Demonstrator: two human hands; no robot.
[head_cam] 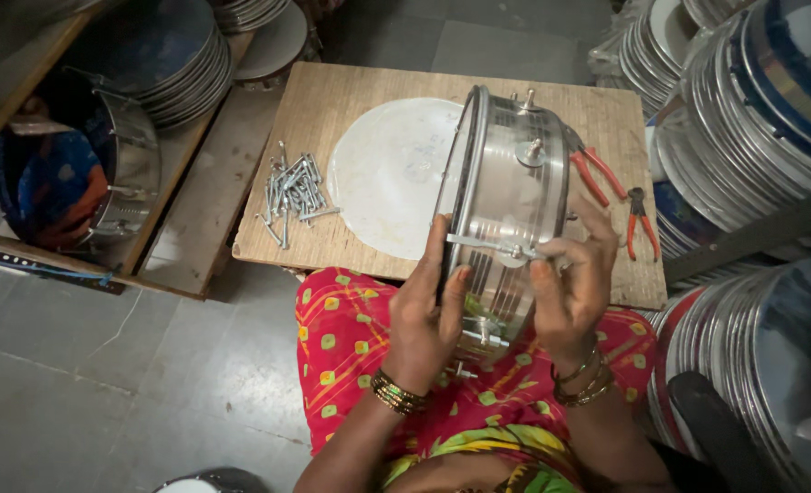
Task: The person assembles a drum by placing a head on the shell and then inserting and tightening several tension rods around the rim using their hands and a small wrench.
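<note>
While both hands grip, drum shell (506, 196) stands tilted (bolts (291, 192) nearby).

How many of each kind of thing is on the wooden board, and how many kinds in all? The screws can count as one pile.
Drum, held on edge by the left hand and right hand: 1
White round skin: 1
Pile of screws: 1
Red-handled pliers: 2
Total: 5 things, 4 kinds

Your one head-worn camera looks steeply down, close over your lap and the wooden board (332, 100) (floor at left, stacked drum shells (743, 100) at right).
</note>
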